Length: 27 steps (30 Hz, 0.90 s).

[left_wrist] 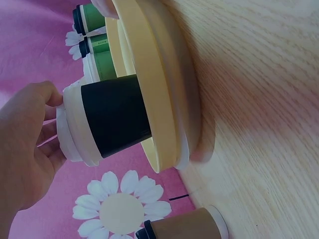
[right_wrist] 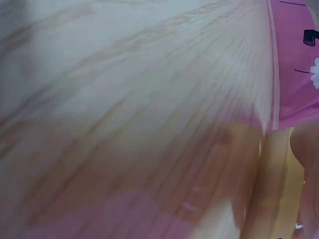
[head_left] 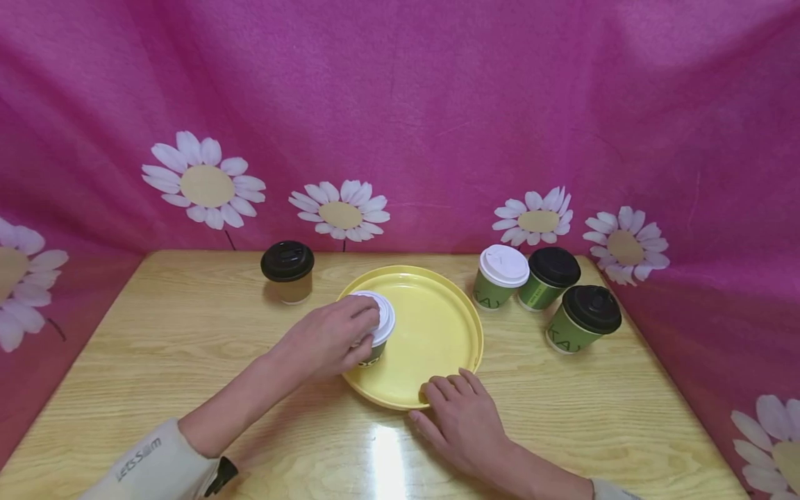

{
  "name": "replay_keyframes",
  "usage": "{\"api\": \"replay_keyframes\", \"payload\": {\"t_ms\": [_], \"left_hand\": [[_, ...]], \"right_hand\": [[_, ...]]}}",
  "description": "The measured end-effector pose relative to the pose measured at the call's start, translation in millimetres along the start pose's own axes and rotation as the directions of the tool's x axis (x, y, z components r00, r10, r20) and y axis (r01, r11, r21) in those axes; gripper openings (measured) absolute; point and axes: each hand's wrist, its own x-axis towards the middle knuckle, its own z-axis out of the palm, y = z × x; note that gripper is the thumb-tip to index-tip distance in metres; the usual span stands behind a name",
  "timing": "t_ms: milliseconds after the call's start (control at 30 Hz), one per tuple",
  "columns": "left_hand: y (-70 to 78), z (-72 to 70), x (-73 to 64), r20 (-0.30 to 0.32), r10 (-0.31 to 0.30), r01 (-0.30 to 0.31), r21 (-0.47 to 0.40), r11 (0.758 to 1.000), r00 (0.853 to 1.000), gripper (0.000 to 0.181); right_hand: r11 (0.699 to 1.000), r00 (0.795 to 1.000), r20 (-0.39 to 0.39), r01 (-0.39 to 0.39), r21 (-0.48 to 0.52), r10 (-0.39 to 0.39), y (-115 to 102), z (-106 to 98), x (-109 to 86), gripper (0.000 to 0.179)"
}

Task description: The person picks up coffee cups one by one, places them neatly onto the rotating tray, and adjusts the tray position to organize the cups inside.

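Left hand (head_left: 334,337) grips white-lidded, dark-bodied cup (left_wrist: 115,115); right hand (head_left: 467,425) apparently pinches yellow tray (head_left: 434,326).

On the table (head_left: 187,361) lies a tray (head_left: 431,330), with one cup (head_left: 384,325) inside its left rim. Another cup (head_left: 289,274) stands farther back to the left, three more cups (head_left: 546,283) right of the tray, a curtain (head_left: 425,125) behind.

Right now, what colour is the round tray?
The tray is plain yellow, seen best in the head view.
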Motion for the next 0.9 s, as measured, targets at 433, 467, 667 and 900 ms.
{"api": "replay_keyframes", "payload": {"t_ms": [433, 467, 667, 900], "left_hand": [[-2.6, 0.8, -0.4, -0.022, -0.001, 0.001, -0.011, 1.0, 1.0, 0.013], [-2.5, 0.9, -0.5, -0.021, -0.002, 0.002, -0.009, 1.0, 1.0, 0.013], [-2.3, 1.5, -0.2, -0.029, -0.003, 0.003, -0.007, 1.0, 1.0, 0.011], [-2.9, 0.6, -0.1, -0.035, 0.004, -0.005, -0.015, 1.0, 0.999, 0.01]], "right_hand": [[1.0, 1.0, 0.016, 0.003, -0.014, -0.003, -5, -2, 2.6, 0.03], [1.0, 1.0, 0.018, 0.002, -0.01, -0.002, -4, -3, 2.7, 0.03], [0.999, 0.998, 0.068, 0.014, 0.039, -0.017, 3, -10, 4.7, 0.031], [0.986, 0.981, 0.106, 0.155, 0.061, -0.161, 35, -16, 3.6, 0.042]]}}
